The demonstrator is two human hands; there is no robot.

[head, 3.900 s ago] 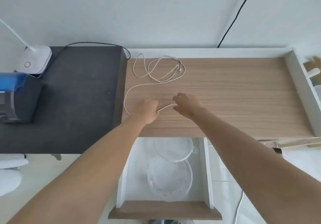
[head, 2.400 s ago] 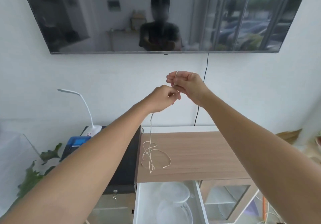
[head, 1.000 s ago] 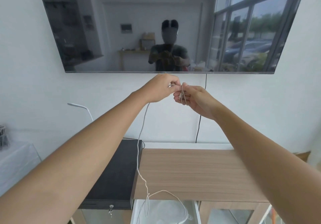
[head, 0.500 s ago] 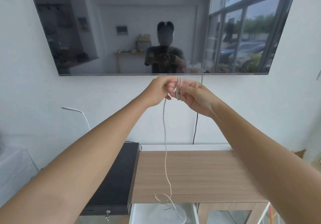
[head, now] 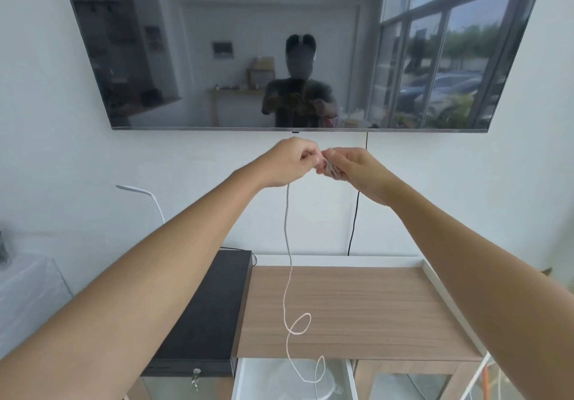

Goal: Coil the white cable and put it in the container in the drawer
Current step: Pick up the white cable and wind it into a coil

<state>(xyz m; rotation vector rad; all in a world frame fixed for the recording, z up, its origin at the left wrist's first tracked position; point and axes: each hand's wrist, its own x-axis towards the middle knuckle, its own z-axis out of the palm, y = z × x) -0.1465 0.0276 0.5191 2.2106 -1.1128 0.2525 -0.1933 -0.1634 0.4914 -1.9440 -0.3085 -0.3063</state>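
Note:
Both hands are raised in front of the wall, just under the TV. My right hand pinches a small bundle of coiled turns of the white cable. My left hand grips the cable right beside it. From my left hand the loose cable hangs straight down, curls in a loop over the wooden desk top and ends over the open white drawer. A clear plastic container lies in the drawer, partly cut off by the frame's bottom edge.
A dark TV screen hangs on the wall above my hands, with a black wire running down from it. A black box with a key lock stands left of the desk, and a white desk lamp behind it.
I lifted the cable off the desk and have been winding it into my right hand. The hanging part has grown shorter, and its end has risen over the last half second.

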